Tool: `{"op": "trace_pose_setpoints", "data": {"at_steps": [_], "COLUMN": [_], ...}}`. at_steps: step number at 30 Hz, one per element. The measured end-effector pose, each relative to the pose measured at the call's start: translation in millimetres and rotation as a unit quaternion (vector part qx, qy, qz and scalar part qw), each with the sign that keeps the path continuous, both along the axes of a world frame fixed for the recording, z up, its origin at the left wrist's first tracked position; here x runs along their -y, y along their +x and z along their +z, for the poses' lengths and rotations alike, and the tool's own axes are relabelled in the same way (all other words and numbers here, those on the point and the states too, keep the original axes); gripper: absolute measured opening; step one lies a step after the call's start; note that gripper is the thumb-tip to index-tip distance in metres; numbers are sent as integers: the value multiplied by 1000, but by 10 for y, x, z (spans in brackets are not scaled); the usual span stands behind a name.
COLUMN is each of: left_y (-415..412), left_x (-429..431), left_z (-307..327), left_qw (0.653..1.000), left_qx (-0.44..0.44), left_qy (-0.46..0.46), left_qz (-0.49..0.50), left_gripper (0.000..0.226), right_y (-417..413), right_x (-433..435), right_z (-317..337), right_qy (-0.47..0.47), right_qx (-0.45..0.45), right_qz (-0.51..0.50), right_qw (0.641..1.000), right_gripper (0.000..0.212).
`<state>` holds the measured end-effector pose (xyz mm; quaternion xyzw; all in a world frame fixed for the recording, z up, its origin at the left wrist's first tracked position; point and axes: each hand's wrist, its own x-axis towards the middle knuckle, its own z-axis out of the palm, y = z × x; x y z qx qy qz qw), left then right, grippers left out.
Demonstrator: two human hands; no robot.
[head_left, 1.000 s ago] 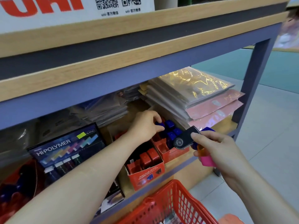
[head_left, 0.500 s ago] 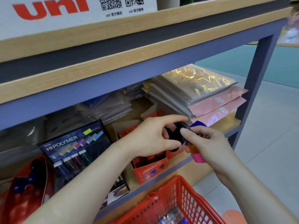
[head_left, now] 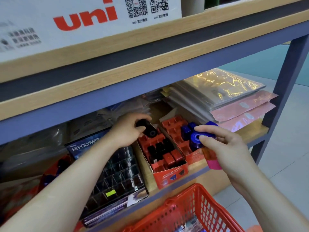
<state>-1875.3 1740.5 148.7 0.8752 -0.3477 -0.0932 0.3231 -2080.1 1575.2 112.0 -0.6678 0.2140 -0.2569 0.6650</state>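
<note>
The left grip (head_left: 128, 129) clasps a glossy black sharpener (head_left: 150, 130) above the back slots of a red box (head_left: 168, 176) on the shelf (head_left: 250, 133). Its long axis slants down-right, with the round hole facing the camera. The right grip (head_left: 230, 148) pinches a blue sharpener (head_left: 198, 137).

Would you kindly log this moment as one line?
left hand: grips black sharpener at left red box; right hand: pinches blue sharpener; basket: below shelf

Black sharpener (head_left: 148, 129), blue sharpener (head_left: 199, 137), red cartons (head_left: 168, 174), red basket (head_left: 197, 206), gold-veined, perhaps marbled, packets (head_left: 222, 84).
</note>
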Motion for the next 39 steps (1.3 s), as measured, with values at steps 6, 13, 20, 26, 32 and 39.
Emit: {"op": "trace_pose_setpoints", "data": {"at_steps": [6, 13, 20, 26, 32, 39], "left_y": [50, 114, 175, 83, -125, -715], "left_x": [21, 61, 59, 44, 131, 241], "left_z": [-75, -199, -308, -407, -229, -80], "left_qw": [975, 960, 956, 966, 955, 993], "left_qx": [126, 136, 177, 185, 221, -47], "left_qy": [182, 242, 234, 180, 200, -52], "left_qz": [-2, -30, 0, 23, -5, -97], "left_gripper": [36, 45, 44, 29, 54, 31], "right_y": [11, 32, 107, 153, 144, 140], "right_x": [-24, -36, -106, -172, -205, -266], "right_z": [13, -45, -98, -102, -83, -90], "right_qy": [16, 23, 29, 52, 20, -136], "right_qx": [-8, -18, -28, -42, -36, -43], "right_qz": [23, 22, 18, 23, 28, 22], "right_qw": [1000, 999, 999, 997, 999, 989], "right_gripper": [49, 43, 41, 35, 14, 14]}}
